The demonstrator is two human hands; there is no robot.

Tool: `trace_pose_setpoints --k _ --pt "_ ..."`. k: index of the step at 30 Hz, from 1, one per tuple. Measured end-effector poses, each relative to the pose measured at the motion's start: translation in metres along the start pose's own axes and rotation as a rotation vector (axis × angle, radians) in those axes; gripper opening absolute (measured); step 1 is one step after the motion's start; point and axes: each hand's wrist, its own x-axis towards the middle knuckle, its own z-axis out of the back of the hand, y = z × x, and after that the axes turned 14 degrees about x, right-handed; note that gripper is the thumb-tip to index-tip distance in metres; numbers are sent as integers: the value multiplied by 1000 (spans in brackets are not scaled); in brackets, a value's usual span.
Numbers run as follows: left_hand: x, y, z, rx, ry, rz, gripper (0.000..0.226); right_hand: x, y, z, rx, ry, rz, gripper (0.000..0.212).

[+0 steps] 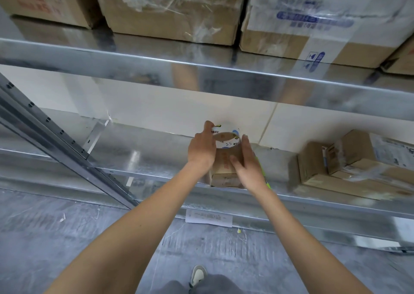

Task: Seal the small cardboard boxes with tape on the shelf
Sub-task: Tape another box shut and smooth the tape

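A small cardboard box point(224, 177) stands at the front edge of the lower metal shelf point(145, 157). On top of its far end is a roll of clear tape point(228, 140) with a printed white core. My left hand point(201, 152) holds the roll from the left, thumb and fingers curled round its rim. My right hand point(247, 166) lies along the box's right side with straight fingers, thumb pressing on the top face. A yellow-green object point(263, 172) shows just behind my right hand.
A pile of small taped cardboard boxes point(349, 168) sits on the same shelf to the right. Larger cartons point(170, 8) fill the upper shelf point(201, 69). A slanted steel upright point(67, 141) runs at left. A paper label point(208, 218) hangs on the shelf's front beam.
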Motion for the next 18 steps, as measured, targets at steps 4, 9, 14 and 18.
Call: trace_pose_setpoints --k 4,9,14,18 --pt "1 -8 -2 14 -9 19 31 4 7 -4 -316 43 56 84" --pt "2 -4 8 84 -30 -98 50 1 6 -5 -451 6 53 88" --pt "0 6 16 127 -24 -128 51 1 8 -5 -480 9 40 89" --pt "0 4 20 -75 64 -190 59 0 8 -5 -492 25 28 88"
